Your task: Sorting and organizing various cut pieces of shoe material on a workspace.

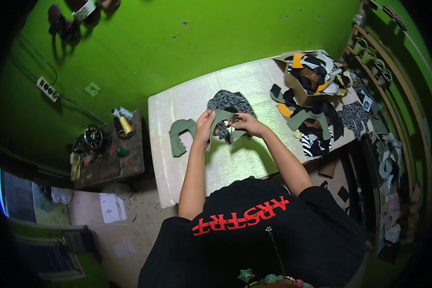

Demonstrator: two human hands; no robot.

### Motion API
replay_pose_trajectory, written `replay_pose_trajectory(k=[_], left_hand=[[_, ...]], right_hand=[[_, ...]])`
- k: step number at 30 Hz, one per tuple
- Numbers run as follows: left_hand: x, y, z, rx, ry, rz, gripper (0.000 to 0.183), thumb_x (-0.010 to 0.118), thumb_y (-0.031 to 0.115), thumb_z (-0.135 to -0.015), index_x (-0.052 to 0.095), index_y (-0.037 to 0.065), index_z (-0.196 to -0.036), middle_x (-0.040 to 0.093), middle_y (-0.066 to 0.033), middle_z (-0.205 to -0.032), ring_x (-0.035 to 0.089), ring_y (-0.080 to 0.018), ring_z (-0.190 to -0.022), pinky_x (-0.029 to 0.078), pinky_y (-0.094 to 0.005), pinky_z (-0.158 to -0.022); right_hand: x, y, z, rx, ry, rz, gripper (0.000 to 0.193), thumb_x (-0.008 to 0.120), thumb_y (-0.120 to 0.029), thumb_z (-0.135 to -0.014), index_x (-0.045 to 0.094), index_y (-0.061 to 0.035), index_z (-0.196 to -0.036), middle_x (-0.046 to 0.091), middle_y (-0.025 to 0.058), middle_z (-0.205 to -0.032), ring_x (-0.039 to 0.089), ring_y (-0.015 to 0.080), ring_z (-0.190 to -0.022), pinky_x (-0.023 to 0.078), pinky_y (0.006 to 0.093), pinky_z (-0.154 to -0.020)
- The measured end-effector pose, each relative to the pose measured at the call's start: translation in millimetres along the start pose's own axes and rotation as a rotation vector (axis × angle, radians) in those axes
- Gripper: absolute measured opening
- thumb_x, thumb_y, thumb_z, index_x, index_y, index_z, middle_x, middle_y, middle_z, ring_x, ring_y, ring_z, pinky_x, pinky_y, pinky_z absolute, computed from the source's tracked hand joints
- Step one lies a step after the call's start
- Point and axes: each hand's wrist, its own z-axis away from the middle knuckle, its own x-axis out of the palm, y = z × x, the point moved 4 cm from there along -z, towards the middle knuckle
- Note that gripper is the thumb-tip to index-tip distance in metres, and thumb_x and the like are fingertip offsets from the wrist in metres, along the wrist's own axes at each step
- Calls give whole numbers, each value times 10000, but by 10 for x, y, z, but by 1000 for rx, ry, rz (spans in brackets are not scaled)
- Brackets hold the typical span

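Note:
Both my hands hold one curved grey-green cut piece (221, 115), like a shoe-upper part, above the table. My left hand (205, 126) grips its left side, thumb on top. At its right side the fingers of my right hand (247, 125) are pinched together on the edge. Behind the held piece lies a black-and-grey patterned piece of material (231, 100), partly hidden by it. Left of my left hand, several similar grey-green arch-shaped pieces (180, 130) rest in a stack on the shiny white tabletop (177, 103).
A cardboard box (300, 89) full of coloured scraps stands at the table's right, with loose black, orange and zebra-striped scraps (317, 144) in front. On the left is a wooden sewing-machine table (129, 161) with thread cones (125, 126). Wooden shelving (389, 86) lines the right wall.

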Motion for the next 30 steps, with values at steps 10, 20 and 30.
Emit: replay_pose_trajectory(k=[10,20,30], left_hand=[[-1685,-198,643,-211,421,-203,254,610,133,-810,502,38,-1020,611,-75,-840,591,-126,-696,476,-246,-571],[-2318,-200,723,-152,440,-280,214,574,-11,-777,518,14,-982,595,-85,-832,580,-134,-720,472,-233,-613],[-2345,-366,391,-287,500,-325,336,602,-36,-721,603,13,-1053,604,-113,-994,575,-151,-847,465,-242,-722]], right_hand=[[718,441,-607,131,74,323,245,614,-224,-807,645,11,-870,622,25,-738,535,76,-653,442,246,-614],[909,453,-1302,76,161,488,327,684,-122,-746,457,-56,-972,510,-4,-565,442,73,-500,346,245,-439],[642,936,-1734,146,88,549,222,658,-90,-753,631,-45,-968,619,64,-763,545,107,-673,451,249,-647]])
